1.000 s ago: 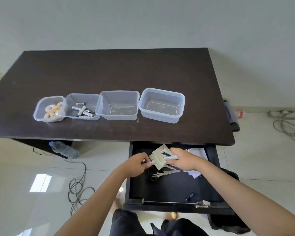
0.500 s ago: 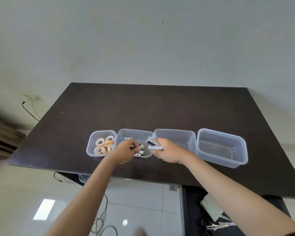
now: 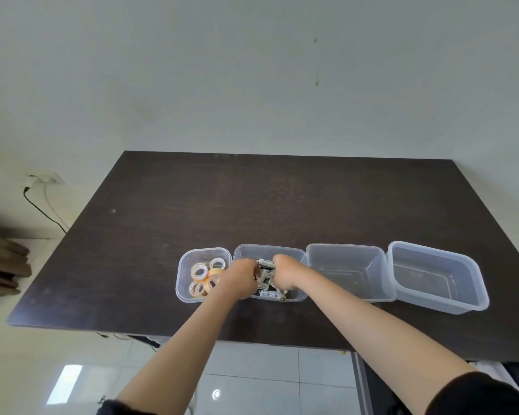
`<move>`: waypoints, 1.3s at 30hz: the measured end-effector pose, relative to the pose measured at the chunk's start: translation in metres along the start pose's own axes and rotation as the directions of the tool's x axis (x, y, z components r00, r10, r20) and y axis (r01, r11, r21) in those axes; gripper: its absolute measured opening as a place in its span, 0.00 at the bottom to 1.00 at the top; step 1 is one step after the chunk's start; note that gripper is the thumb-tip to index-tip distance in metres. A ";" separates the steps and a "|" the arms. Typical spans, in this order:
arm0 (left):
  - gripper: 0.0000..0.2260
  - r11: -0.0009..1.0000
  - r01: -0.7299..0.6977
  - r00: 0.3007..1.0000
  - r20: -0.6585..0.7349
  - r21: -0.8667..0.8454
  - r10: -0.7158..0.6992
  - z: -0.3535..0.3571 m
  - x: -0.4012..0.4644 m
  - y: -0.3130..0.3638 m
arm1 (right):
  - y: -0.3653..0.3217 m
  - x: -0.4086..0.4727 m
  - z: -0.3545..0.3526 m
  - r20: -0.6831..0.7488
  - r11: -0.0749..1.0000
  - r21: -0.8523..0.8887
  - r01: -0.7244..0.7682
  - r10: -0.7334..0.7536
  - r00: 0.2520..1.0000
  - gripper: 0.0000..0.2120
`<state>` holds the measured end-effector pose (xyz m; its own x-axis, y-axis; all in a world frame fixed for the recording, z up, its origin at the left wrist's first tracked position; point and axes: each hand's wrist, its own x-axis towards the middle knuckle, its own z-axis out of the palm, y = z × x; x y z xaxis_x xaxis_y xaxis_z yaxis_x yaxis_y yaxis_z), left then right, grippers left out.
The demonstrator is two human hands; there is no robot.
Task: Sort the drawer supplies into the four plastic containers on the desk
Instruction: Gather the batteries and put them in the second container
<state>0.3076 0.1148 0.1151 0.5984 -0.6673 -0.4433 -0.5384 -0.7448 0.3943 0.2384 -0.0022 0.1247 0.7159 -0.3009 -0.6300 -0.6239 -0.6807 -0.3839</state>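
Our two bare hands, knuckles up, set close together at the end of outstretched forearms.

Our left hand [image 3: 242, 280]: back of the hand toward the camera, fingers curled downward and out of sight beneath it, so we cannot tell whether they hold anything. Our right hand [image 3: 286, 272]: likewise knuckles up, fingers bent down and hidden, wrist slightly flexed. The two hands sit just beside each other, nearly touching. Both forearms are bare and converge from the lower corners of the view. A dark sleeve [image 3: 480, 395] covers our right upper arm; a dark cuff edge shows at our left elbow.
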 end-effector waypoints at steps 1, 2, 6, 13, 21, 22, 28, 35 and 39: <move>0.13 1.000 -0.004 1.000 -0.004 -0.007 0.004 0.002 -0.001 0.000 | 0.000 0.000 -0.001 -0.004 1.000 -0.002 -0.003 0.003 1.000 0.10; 0.15 1.000 -0.008 1.000 -0.011 -0.017 0.008 0.004 -0.001 0.000 | 0.001 0.000 -0.002 -0.013 1.000 0.009 -0.002 0.002 1.000 0.10; 0.26 0.993 -0.029 0.998 -0.067 -0.116 0.021 0.011 -0.004 -0.003 | 0.010 -0.006 -0.011 -0.080 0.994 0.091 0.062 -0.055 0.995 0.19; 0.22 0.967 -0.061 0.955 -0.296 -0.247 -0.015 0.026 -0.030 0.018 | 0.043 -0.032 -0.025 -0.223 0.921 0.291 0.259 -0.198 0.954 0.17; 0.12 0.926 -0.193 0.912 -0.406 -0.323 0.049 0.106 -0.074 0.104 | 0.145 -0.111 -0.025 -0.020 0.913 0.276 0.301 -0.307 0.951 0.09; 0.11 0.923 -0.194 0.919 -0.391 -0.332 0.052 0.123 -0.079 0.120 | 0.166 -0.121 -0.022 0.041 0.922 0.265 0.283 -0.304 0.952 0.09; 0.08 0.910 -0.174 0.973 -0.208 -0.377 0.100 0.232 -0.109 0.211 | 0.300 -0.171 0.022 0.261 0.981 0.146 0.124 -0.159 0.952 0.10; 0.10 0.920 -0.036 0.998 0.035 -0.389 0.054 0.336 -0.122 0.265 | 0.439 -0.198 0.088 0.256 0.993 0.064 -0.096 0.077 0.964 0.10; 0.14 0.949 -0.008 0.979 0.192 -0.314 0.071 0.376 -0.118 0.283 | 0.488 -0.204 0.113 0.237 0.987 0.017 -0.157 0.149 0.960 0.11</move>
<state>-0.1383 -0.0166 -0.0235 0.4331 -0.7058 -0.5606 -0.3292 -0.7028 0.6306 -0.2479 -0.1974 -0.0105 0.5204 -0.2317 -0.8219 -0.7337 -0.6137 -0.2915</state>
